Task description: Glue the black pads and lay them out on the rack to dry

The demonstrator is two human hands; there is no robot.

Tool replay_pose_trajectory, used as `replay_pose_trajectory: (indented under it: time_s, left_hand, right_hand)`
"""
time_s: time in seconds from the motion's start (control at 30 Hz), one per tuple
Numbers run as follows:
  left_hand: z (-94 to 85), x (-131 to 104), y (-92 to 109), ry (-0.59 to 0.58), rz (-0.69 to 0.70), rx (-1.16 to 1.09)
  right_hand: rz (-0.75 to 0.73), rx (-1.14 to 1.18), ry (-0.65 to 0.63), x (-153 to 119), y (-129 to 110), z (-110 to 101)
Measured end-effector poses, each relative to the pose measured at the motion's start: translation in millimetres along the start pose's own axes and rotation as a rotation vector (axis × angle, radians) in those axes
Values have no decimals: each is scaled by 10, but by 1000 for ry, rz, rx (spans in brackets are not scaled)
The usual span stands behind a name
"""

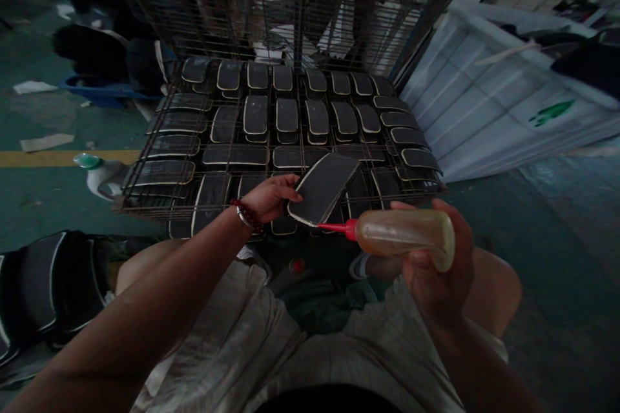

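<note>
A dark rectangular pad (pixel 325 188) with rounded corners and a pale edge is pinched at its left corner by my left hand (pixel 272 199), which wears a beaded bracelet. My right hand (pixel 443 264) is wrapped round a squeeze bottle (pixel 404 235) of amber liquid, tilted on its side. The bottle's red nozzle points left, its tip at the pad's lower edge. Under and behind the pad, many similar dark pads (pixel 255 115) with pale edges lie in rows on a wire rack (pixel 159 210).
Upright wire mesh (pixel 217 6) rises behind the rack. A white crate (pixel 489 84) stands at the right. A white jug (pixel 104 175) with a green cap is left of the rack. Dark curved pieces (pixel 36 277) lie at the lower left, and a blue tray (pixel 104 93) sits farther back.
</note>
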State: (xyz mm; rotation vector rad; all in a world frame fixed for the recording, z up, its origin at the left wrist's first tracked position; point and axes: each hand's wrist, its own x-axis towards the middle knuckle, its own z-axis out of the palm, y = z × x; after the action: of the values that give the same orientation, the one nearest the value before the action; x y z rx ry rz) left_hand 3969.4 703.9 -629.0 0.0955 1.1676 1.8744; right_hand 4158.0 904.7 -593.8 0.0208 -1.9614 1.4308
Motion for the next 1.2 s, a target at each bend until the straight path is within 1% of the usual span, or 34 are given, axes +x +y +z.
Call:
replay_pose_trajectory:
  time_s: [0.13,0.2,0.27,0.37,0.43,0.57,0.63,0.8,1.03,1.1,1.13,1.2]
  left_hand:
    - [1,-9,4,-5,3,-3]
    - [-2,-8,7,-10,3,-3]
    - [-3,-5,10,-16,8,-2]
    - [1,-3,9,-26,12,2]
    - [9,-5,5,-27,10,10]
    - [30,-6,-1,-21,5,15]
    - [38,-4,0,-15,9,7]
    - [58,-3,11,17,26,-12]
    - [68,-7,22,85,42,-38]
    - [68,-2,22,92,46,-47]
    - [70,0,21,99,53,-49]
    - [79,4,14,108,67,-42]
  right_hand:
    - [-11,91,142,160,51,-17]
    - [-11,152,192,203,63,-10]
    - [22,212,174,194,70,7]
    - [115,253,99,148,94,34]
    - [138,250,114,165,122,42]
    - [40,235,231,311,150,17]
    - [22,210,231,341,137,-1]
    - [87,131,131,184,96,-12]
    - [147,222,150,78,89,65]
    - [204,293,181,41,124,118]
    - [271,346,195,26,156,146]
    - [500,491,191,36,248,188]
